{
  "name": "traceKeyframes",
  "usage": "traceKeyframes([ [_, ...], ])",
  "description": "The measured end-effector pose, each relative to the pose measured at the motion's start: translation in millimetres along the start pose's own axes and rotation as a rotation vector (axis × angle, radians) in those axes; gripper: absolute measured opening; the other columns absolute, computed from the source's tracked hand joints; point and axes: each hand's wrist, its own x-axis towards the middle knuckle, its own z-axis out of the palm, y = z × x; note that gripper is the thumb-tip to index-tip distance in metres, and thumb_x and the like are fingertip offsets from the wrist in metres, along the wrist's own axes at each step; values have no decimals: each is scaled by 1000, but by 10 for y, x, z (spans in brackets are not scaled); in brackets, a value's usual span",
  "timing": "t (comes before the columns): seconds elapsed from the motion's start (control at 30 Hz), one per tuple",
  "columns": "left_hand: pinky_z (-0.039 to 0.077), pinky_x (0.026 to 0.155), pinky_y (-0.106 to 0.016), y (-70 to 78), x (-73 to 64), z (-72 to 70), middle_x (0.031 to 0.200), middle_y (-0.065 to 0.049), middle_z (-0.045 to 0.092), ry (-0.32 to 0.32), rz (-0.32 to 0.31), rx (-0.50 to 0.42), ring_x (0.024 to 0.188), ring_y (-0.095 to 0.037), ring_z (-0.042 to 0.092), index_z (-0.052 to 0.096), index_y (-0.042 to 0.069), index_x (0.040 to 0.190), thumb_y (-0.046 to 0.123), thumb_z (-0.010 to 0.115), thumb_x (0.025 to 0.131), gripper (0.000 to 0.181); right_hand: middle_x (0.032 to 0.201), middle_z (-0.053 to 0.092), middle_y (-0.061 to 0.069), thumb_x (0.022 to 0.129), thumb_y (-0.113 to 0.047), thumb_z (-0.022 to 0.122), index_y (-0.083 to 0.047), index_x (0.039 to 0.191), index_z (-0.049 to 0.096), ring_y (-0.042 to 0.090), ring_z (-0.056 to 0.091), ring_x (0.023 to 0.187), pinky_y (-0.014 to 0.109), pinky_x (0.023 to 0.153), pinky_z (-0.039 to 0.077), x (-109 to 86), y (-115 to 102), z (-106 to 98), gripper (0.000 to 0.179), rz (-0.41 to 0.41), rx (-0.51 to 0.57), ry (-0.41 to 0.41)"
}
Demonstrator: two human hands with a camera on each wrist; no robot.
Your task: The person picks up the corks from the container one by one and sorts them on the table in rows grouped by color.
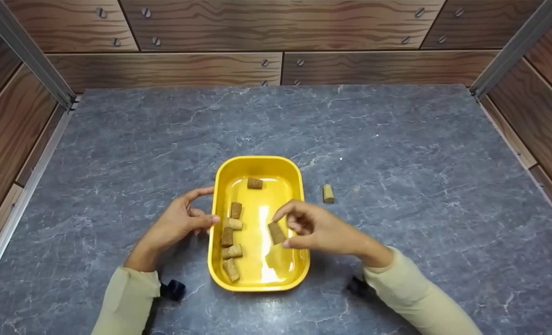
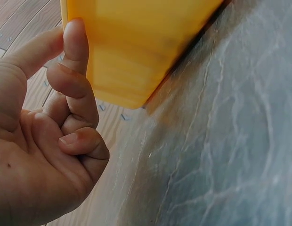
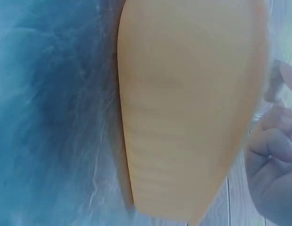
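Note:
A yellow tray (image 1: 259,287) with rounded corners stands on the table. Several corks lie inside it, most along its left wall, such as a pale cork (image 1: 231,270), and a brown cork (image 1: 255,184) lies near the far end. My left hand (image 1: 173,222) holds the tray's left rim, the thumb on its edge and other fingers against the outer wall (image 2: 132,52). Over the tray's right half, my right hand (image 1: 324,230) pinches a cork (image 1: 277,232) between thumb and index finger. That cork is blurred at the edge of the right wrist view.
One more cork (image 1: 328,193) stands or lies on the grey marbled table (image 1: 410,153), right of the tray. Wood-patterned panels (image 1: 164,70) close off the back and both sides, with metal posts (image 1: 34,60) at the corners.

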Motion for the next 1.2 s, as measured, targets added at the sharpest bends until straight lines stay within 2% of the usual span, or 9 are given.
traceKeyframes([
  [0.2, 39, 52, -23, -11, 15, -11, 59, 6, 62, -17, 31, 13, 51, -7, 49, 32, 1, 147, 13, 73, 85, 75, 77, 40, -3, 82, 0, 70, 7, 117, 52, 3, 40, 70, 14, 60, 36, -212, -68, -137, 40, 26, 154, 85],
  [0.43, 40, 52, -23, -21, -3, -9, 60, 5, 62, -4, 23, 16, 52, -8, 49, 32, 2, 147, 16, 74, 85, 76, 78, 41, -4, 81, -1, 71, 5, 118, 51, 2, 41, 69, 13, 59, 39, -447, -114, -237, 42, 99, 180, 143],
  [0.73, 41, 53, -24, -6, 3, -7, 61, 5, 62, 3, 21, 22, 52, -8, 49, 34, 2, 147, 17, 74, 85, 76, 72, 37, -3, 82, -6, 73, 7, 120, 48, 2, 33, 58, 17, 54, 33, -681, 34, -321, 47, 269, 122, 229],
  [0.97, 41, 54, -24, -9, 5, -1, 60, 5, 61, 0, 18, 11, 52, -8, 49, 33, 2, 147, 16, 74, 85, 76, 71, 40, -2, 80, -8, 75, 9, 119, 49, 4, 36, 59, 18, 56, 36, -740, 195, -306, 50, 390, 18, 200],
  [1.2, 41, 55, -24, -15, -3, -6, 61, 4, 62, -2, 14, 15, 53, -9, 48, 33, 2, 147, 16, 73, 85, 75, 70, 41, -1, 78, -7, 76, 4, 114, 53, 7, 38, 59, 19, 54, 36, -735, 275, -269, 43, 459, -92, 161],
])
